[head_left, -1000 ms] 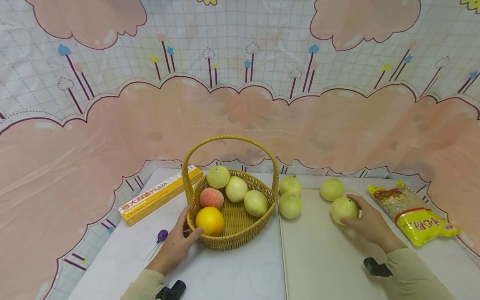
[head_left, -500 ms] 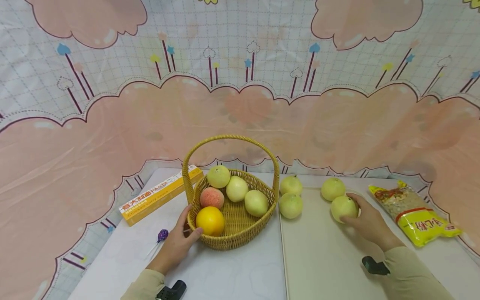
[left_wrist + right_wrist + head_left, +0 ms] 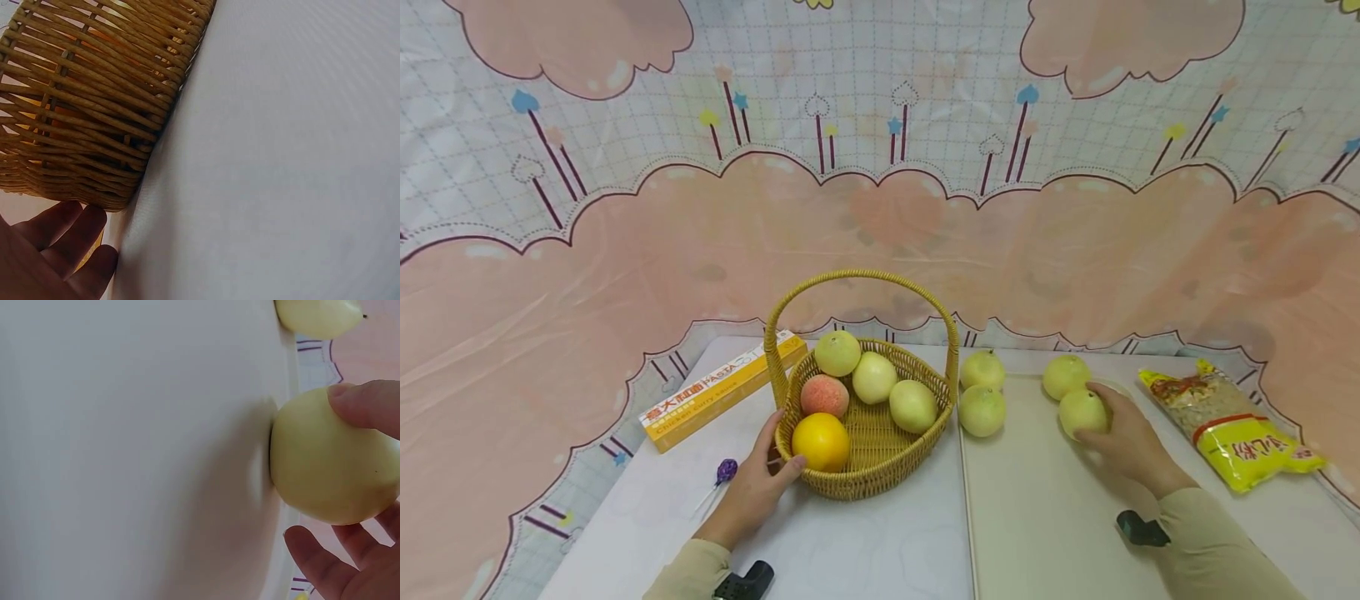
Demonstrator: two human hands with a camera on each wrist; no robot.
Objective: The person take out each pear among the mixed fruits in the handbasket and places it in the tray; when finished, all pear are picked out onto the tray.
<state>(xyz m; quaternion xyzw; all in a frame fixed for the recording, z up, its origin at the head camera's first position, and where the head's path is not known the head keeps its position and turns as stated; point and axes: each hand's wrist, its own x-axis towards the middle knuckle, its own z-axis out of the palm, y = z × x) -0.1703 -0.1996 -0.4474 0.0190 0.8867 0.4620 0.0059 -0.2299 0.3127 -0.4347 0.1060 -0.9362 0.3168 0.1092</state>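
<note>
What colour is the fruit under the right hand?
Pale yellow-green pear, clearest in the right wrist view.

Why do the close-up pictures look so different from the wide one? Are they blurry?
Head view: even soft light, sharp, edges bowed by the wide lens. Left wrist view: basket fairly sharp, left hand dim and soft. Right wrist view: pear fills the frame, slightly soft, pale tray nearly featureless.

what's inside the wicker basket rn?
The wicker basket holds five fruits: an orange at the front, a peach behind it, and three pale green pears. The floor beneath them is covered. The left hand rests against the wall.
</note>
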